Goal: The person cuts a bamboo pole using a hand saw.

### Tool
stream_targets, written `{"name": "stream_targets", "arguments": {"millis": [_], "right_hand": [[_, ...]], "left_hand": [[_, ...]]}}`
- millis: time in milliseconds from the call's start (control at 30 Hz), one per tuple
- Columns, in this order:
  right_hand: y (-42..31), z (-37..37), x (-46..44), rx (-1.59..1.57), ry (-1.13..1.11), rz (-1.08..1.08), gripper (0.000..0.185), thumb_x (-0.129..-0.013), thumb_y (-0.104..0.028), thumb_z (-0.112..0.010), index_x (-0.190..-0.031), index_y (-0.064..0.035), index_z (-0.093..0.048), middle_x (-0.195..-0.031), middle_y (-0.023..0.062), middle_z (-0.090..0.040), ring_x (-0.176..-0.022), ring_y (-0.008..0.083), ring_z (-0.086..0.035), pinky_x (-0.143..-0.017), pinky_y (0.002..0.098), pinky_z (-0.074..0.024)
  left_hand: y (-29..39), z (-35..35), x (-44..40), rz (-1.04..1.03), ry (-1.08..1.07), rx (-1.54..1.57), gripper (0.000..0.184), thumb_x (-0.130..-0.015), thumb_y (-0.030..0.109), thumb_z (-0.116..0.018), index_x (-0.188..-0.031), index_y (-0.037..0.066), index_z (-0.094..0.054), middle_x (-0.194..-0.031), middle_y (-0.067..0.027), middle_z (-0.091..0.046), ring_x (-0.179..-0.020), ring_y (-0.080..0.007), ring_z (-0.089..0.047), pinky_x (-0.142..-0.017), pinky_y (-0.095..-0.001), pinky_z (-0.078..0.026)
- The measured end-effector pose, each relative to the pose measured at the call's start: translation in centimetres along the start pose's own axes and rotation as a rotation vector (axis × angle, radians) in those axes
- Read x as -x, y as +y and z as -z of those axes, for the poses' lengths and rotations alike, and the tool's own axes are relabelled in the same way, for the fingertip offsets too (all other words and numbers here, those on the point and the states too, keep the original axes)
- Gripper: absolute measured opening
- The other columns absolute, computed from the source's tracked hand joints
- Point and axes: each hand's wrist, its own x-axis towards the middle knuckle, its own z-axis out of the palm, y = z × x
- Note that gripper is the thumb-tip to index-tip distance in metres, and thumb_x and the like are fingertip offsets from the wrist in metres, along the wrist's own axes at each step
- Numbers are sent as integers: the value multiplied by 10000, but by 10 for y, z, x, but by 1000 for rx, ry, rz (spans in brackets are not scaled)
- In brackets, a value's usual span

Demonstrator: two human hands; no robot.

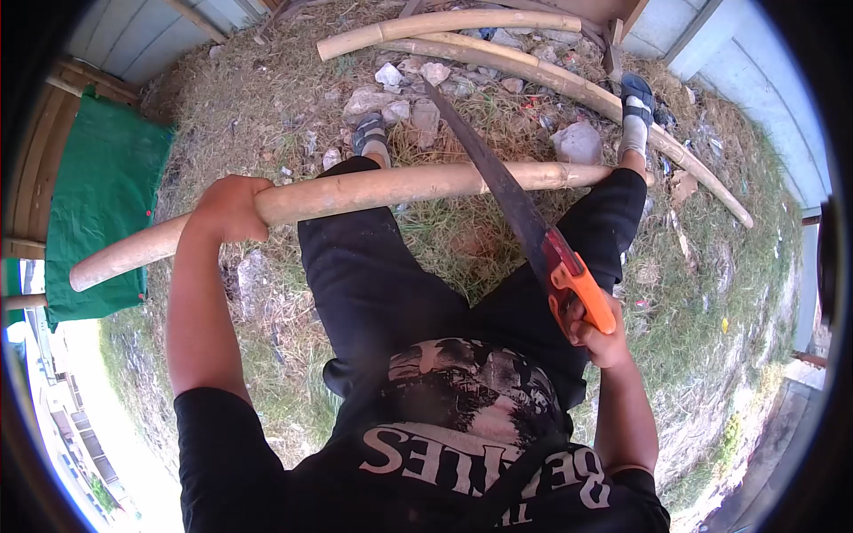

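One bare left hand (228, 208), fingers curled, left forearm (203, 302) extended; one bare right hand (598, 332), fingers closed.

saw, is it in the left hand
No, the right hand grips the saw by its orange handle, while the left hand holds the pole.

White lettering (413, 450) "BEATLES" (upside down, creased) across the black shirt (355, 484)

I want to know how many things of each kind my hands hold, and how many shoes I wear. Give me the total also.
Bamboo pole, in the left hand: 1
Saw, in the right hand: 1
Shoes, left shoe and right shoe: 2
Total: 4
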Motion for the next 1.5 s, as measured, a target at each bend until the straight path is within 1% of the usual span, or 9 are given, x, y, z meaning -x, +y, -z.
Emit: {"name": "stream_targets", "arguments": {"millis": [67, 167, 500, 633, 767, 967, 1200, 1400, 1500], "right_hand": [[9, -2, 13, -74, -12, 3, 115, -733, 5, -608, -825, -40, -555, -662, 32, -544, -671, 132, -553, -745, 299, -486], [29, -21, -77, -160, 12, 57, 61, -816, -9, -600, -857, -26, -558, -677, 34, -547, -554, 115, -518, -517, 273, -420], [14, -18, -3, -69, 63, -66, 74, -749, 30, -571, -805, -19, -567, -822, 37, -580, -758, 110, -539, -670, 250, -449], [20, -22, -59, -148, 77, -54, 115, -777, 42, -590, -866, -28, -568, -775, 44, -581, -580, 106, -533, -568, 255, -445], [19, -13, 21, -63, 97, -8, 95, -743, 9, -558, -827, -32, -544, -712, 58, -595, -558, 106, -536, -512, 243, -416], [17, -26, -72, -83, 40, 30, 82, -831, -3, -621, -851, -29, -547, -683, 36, -557, -559, 102, -524, -495, 248, -412], [22, 12, 34, -6, -3, -30, 128, -726, -9, -613, -830, -27, -540, -840, 55, -628, -630, 139, -598, -737, 291, -510], [0, -40, -73, -71, 86, -136, 115, -732, -5, -596, -833, -23, -544, -752, 25, -575, -696, 126, -585, -757, 282, -501], [18, -10, -11, -220, 58, -96, 114, -738, 13, -584, -838, -29, -549, -749, 24, -572, -732, 113, -585, -710, 258, -491]], "left_hand": [[2, -9, 3, -6, -10, -24, 677, -491, 123, -800, -1164, 161, -741, -1046, -150, -753, -986, -345, -716, -900, -402, -568], [6, -15, 11, -20, -3, -48, 681, -485, 127, -805, -1163, 160, -742, -1043, -149, -754, -984, -345, -717, -899, -401, -569], [7, -8, 7, -10, -4, -40, 659, -495, 128, -797, -1152, 147, -747, -1037, -152, -756, -971, -340, -722, -887, -405, -574], [3, -5, 4, -15, 35, -23, 655, -498, 125, -790, -1151, 153, -746, -1037, -145, -757, -975, -342, -721, -881, -407, -575], [-3, -4, -1, -20, 11, -27, 653, -502, 128, -788, -1153, 154, -743, -1037, -150, -755, -980, -344, -719, -885, -410, -575], [5, -14, 12, -27, 3, -29, 654, -507, 141, -796, -1158, 155, -742, -1038, -152, -755, -983, -344, -718, -897, -408, -573], [1, -6, 2, -4, 12, -5, 640, -506, 147, -799, -1143, 147, -744, -1039, -151, -755, -984, -345, -719, -893, -409, -567], [-2, -3, 4, -35, 21, -31, 637, -500, 149, -791, -1135, 140, -745, -1011, -155, -754, -970, -354, -718, -885, -411, -567], [-4, -7, -3, -71, -9, -41, 648, -510, 159, -803, -1155, 164, -742, -1012, -152, -754, -970, -344, -719, -880, -418, -570]]}}
